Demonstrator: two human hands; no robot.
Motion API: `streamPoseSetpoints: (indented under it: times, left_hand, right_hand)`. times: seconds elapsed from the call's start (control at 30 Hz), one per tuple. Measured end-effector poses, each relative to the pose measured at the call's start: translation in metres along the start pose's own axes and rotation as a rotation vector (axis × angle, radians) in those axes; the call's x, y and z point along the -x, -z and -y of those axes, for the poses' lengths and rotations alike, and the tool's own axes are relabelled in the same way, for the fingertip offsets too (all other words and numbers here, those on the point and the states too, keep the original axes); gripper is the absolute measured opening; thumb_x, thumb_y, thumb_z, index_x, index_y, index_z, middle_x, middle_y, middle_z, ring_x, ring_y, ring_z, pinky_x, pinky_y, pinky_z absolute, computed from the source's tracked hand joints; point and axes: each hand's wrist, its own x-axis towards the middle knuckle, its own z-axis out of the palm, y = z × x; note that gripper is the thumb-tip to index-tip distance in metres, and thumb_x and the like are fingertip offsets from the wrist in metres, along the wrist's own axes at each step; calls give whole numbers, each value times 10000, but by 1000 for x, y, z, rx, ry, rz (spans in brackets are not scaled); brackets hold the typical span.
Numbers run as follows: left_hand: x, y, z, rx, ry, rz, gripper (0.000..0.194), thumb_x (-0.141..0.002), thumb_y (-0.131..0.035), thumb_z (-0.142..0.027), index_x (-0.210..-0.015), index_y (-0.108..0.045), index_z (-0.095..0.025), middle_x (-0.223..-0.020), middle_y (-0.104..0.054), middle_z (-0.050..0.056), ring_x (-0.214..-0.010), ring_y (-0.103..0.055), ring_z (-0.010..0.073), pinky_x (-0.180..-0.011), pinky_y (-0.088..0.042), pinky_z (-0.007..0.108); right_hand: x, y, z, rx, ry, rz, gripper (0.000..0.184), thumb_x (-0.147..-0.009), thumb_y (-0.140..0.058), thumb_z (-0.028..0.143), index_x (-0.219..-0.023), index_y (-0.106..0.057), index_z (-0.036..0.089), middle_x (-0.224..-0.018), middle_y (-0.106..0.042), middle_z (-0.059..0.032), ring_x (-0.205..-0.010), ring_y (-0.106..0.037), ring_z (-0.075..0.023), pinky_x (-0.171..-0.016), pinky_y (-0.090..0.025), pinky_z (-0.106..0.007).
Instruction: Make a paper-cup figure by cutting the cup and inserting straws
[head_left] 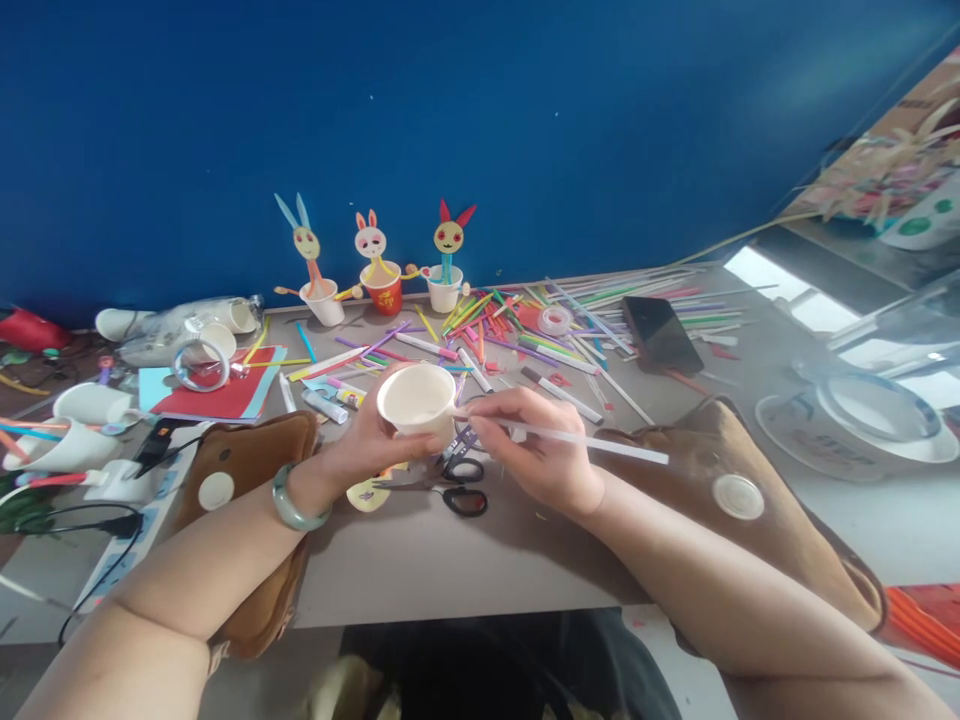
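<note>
White, round-mouthed paper cup [418, 400]: gripped by the fingers of the left hand [386, 425], wrapped round its side, mouth upward. Right hand [536, 440]: fingers pinching a long, flat white strip [600, 440], one end at the cup's wall, the other pointing right. Green bangle [298, 505]: on the left wrist. Black-handled metal scissors [465, 501]: on the grey table [420, 580], beneath the hands. Three paper-cup figures with long-eared faces [382, 288]: in a row by the blue wall [450, 110]. Coloured markers and sticks: scattered before them.

Markings on the red cup [381, 290] and clear container [847, 440] are illegible.
</note>
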Motion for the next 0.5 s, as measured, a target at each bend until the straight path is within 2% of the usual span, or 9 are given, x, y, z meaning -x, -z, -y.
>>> streamPoseSetpoints:
  times: [0.1, 0.17, 0.27, 0.33, 0.4, 0.5]
  left_hand:
    - [0, 0, 9, -51, -37, -8, 675, -631, -893, -335, -1214, -570, -226, -1122, -680, 80, -1092, -641, 289, -968, -518, 418]
    - [-1, 1, 16, -99, -107, -49, 711, -615, -906, -351, -1224, -560, -224, -1152, -664, 87, -1109, -633, 290, -984, -511, 419]
    - [-5, 5, 27, -201, -221, -207, 729, -630, -903, -368, -1250, -546, -230, -1191, -645, 94, -1141, -615, 288, -1025, -490, 427]
    - [-8, 9, 34, -277, -288, -312, 724, -654, -892, -381, -1268, -536, -235, -1191, -638, 97, -1136, -610, 279, -1034, -487, 430]
    - [-11, 13, 39, -328, -347, -366, 728, -674, -881, -388, -1288, -519, -239, -1190, -624, 101, -1107, -612, 274, -1019, -500, 439]
    - [-13, 16, 40, -391, -410, -387, 726, -686, -873, -393, -1292, -505, -238, -1175, -606, 107, -1074, -615, 286, -1001, -510, 471]
  right_hand:
    - [0, -2, -1, -67, -43, -12, 60, -845, -714, 311, -853, -700, 253, -796, -762, -12, -596, -646, -133, -547, -514, -252]
    - [-1, -1, -2, -159, -96, -23, 123, -813, -746, 340, -870, -688, 247, -784, -749, -20, -601, -644, -145, -550, -516, -266]
    - [-4, 0, -6, -384, -252, -104, 198, -837, -711, 410, -910, -642, 239, -691, -685, 2, -497, -559, -121, -474, -458, -257]
    - [-9, 1, -9, -524, -366, -188, 211, -855, -677, 433, -871, -589, 242, -620, -612, 37, -424, -459, -93, -411, -377, -233]
    - [-15, 0, -13, -617, -449, -231, 237, -847, -680, 427, -815, -533, 244, -607, -577, 58, -401, -405, -75, -390, -323, -219]
    - [-21, -3, -20, -706, -558, -173, 275, -820, -716, 407, -775, -509, 232, -665, -618, 55, -400, -384, -54, -402, -312, -213]
